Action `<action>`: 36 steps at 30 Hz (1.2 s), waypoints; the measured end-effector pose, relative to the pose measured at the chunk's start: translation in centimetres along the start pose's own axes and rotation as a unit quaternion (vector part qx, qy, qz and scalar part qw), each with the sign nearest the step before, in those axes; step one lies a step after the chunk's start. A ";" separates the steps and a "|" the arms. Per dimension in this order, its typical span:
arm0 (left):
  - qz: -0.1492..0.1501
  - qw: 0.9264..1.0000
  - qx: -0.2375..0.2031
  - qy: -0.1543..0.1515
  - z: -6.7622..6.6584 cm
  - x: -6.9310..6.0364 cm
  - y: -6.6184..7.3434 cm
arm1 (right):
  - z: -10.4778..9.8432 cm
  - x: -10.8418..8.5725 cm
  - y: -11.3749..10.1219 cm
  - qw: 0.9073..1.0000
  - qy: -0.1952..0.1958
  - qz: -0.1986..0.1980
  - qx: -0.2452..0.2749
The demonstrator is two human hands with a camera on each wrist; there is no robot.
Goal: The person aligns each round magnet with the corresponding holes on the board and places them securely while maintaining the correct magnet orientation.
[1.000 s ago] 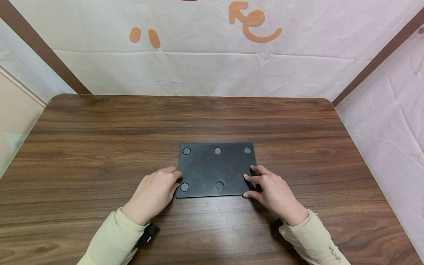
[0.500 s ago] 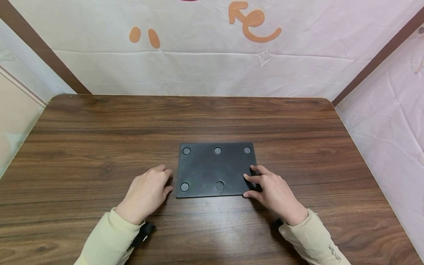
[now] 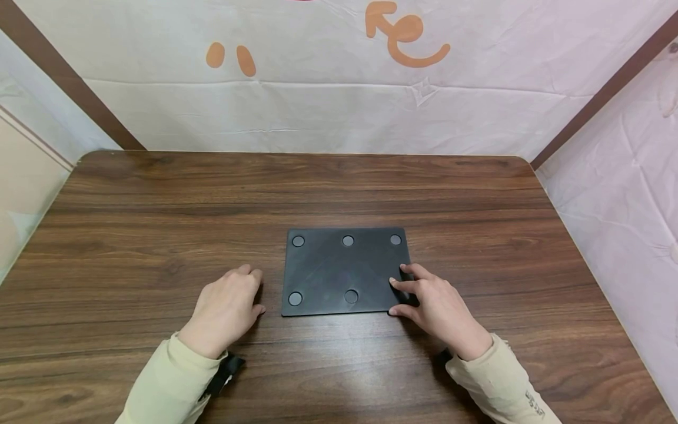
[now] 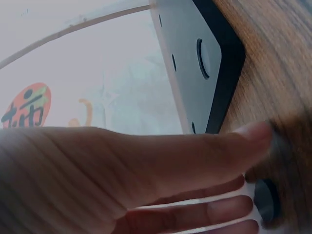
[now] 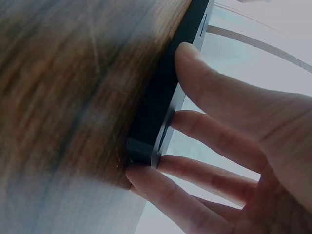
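On the wooden table (image 3: 159, 224) lies a flat black rectangular plate (image 3: 339, 271) with round grey spots along its long sides. My right hand (image 3: 442, 306) grips its near right corner. In the right wrist view, the thumb (image 5: 192, 63) rests on one edge while other fingers (image 5: 161, 187) touch the top and the side. To the left of the plate, apart from it, my left hand (image 3: 222, 309) has loosely bent fingers. A small dark disc (image 4: 266, 201) shows at the left fingertips in the left wrist view. The thumb stands away from it, and the head view hides it.
A pale cloth wall (image 3: 328, 118) with orange marks rises behind the table's far edge. Similar cloth (image 3: 625, 176) hangs at the right. Dark bands (image 3: 231, 368) circle the wrists below pale sleeves (image 3: 169, 383).
My left hand has drawn away from the plate's left edge, toward the left. The plate and my right hand have stayed in place.
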State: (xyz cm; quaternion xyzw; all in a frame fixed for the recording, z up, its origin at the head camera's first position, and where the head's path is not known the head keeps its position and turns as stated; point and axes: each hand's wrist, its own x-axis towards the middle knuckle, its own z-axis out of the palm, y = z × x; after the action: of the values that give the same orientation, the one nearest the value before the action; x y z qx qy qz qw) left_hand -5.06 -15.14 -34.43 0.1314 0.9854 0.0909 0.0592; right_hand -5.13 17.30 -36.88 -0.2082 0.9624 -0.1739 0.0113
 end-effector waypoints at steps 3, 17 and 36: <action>-0.009 1.000 0.001 -0.013 0.0 -0.1 -0.1 | 0.0 0.0 0.0 1.000 0.000 0.000 0.000; -0.025 0.998 -0.008 -0.050 -0.2 -0.1 -1.0 | 0.0 0.0 0.0 1.000 -0.001 0.004 0.002; -0.009 0.999 -0.024 -0.024 0.2 -0.4 -1.5 | 0.1 0.0 0.1 1.000 0.007 -0.003 -0.001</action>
State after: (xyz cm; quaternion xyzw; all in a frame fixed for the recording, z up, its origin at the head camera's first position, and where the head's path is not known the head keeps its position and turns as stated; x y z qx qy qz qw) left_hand -5.05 -16.62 -34.85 0.1231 0.9823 0.1112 0.0865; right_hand -5.14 17.32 -37.01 -0.2104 0.9619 -0.1743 0.0040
